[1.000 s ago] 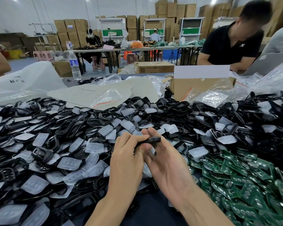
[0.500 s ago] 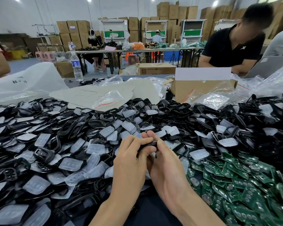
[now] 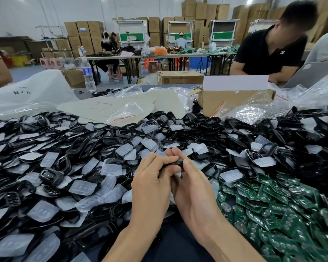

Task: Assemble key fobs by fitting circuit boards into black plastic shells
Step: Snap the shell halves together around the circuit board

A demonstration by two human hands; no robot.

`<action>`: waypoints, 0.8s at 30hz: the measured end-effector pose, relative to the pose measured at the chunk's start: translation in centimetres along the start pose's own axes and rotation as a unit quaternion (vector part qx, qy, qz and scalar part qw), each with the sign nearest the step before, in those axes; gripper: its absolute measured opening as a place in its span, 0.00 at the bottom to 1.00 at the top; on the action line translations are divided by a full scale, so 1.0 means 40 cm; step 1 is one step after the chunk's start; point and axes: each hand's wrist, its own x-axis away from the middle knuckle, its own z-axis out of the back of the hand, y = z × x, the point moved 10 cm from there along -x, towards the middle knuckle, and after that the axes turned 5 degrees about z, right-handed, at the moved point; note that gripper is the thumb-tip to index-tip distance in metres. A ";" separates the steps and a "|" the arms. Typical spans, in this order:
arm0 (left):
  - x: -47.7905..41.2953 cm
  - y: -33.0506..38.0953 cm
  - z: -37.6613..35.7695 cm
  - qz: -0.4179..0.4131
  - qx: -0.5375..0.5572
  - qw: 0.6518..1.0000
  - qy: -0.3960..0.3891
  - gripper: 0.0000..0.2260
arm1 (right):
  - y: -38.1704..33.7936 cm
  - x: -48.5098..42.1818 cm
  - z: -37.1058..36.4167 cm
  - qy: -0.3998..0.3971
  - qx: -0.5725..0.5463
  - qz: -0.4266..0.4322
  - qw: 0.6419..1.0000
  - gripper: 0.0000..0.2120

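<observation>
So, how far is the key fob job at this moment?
Done: no separate heap of finished fobs can be told apart. In hand: the left hand and right hand pinch one black shell, seen edge-on; whether a board sits inside is hidden. Left: a large heap of black shells and a heap of green circuit boards wait.

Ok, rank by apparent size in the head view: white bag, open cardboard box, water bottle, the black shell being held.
1. white bag, barely ahead of the box; nearly tied.
2. cardboard box
3. water bottle
4. black shell, mostly hidden between left hand and right hand.
</observation>
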 end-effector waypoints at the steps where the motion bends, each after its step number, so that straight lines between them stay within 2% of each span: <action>1: 0.000 -0.001 -0.001 0.000 0.003 1.000 0.000 0.12 | 0.000 -0.001 0.000 -0.002 0.001 0.001 1.000 0.17; 4: 0.000 -0.007 -0.004 0.010 0.029 0.999 -0.005 0.17 | -0.003 -0.004 0.000 -0.012 0.007 0.004 1.000 0.17; 8: -0.003 -0.004 -0.016 0.008 0.049 0.998 -0.030 0.12 | -0.025 -0.010 0.002 -0.030 0.049 0.036 0.998 0.16; 19: 0.000 0.033 -0.016 -0.103 -0.063 0.992 -0.038 0.13 | -0.052 -0.004 -0.001 -0.067 0.185 0.109 0.974 0.17; 24: 0.002 0.040 -0.029 -0.107 -0.107 0.986 -0.066 0.17 | -0.059 -0.005 -0.005 -0.078 0.234 0.130 0.960 0.17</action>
